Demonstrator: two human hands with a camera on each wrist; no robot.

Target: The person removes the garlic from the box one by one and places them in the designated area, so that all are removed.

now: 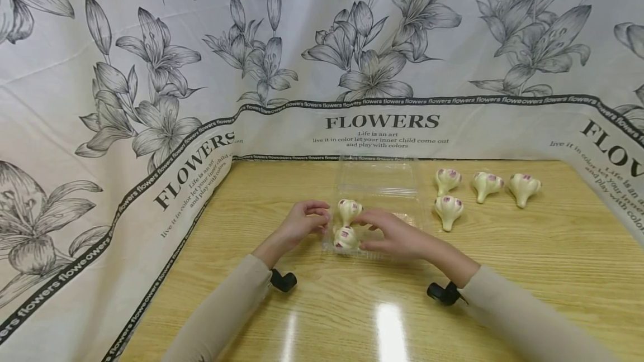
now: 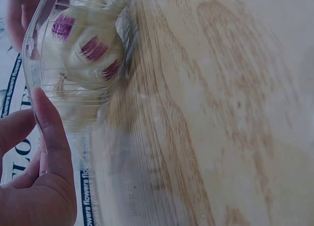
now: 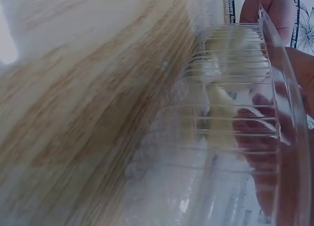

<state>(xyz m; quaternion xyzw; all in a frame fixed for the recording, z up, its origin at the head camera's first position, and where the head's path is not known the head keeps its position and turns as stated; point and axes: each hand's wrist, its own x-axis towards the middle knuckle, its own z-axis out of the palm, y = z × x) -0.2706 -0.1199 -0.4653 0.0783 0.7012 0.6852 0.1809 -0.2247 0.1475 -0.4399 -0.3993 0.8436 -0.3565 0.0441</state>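
A clear plastic clamshell container [image 1: 374, 250] stands on the table with its lid raised at the back. Two cream garlic bulbs with purple patches, a rear one [image 1: 349, 211] and a front one [image 1: 345, 238], lie in its left part. My left hand [image 1: 303, 221] pinches the container's left rim; in the left wrist view the thumb [image 2: 51, 128] lies against the wall. My right hand [image 1: 397, 234] reaches into the container just right of the bulbs, fingers and thumb apart. Through the ribbed wall in the right wrist view, its fingers [image 3: 255, 138] show inside, beside a bulb [image 3: 221, 113].
Several more garlic bulbs sit right of the container, the nearest one [image 1: 449, 211] in front of the others. The raised lid [image 1: 377, 176] reaches toward the printed flower cloth [image 1: 382, 130] behind the wooden table [image 1: 528, 272].
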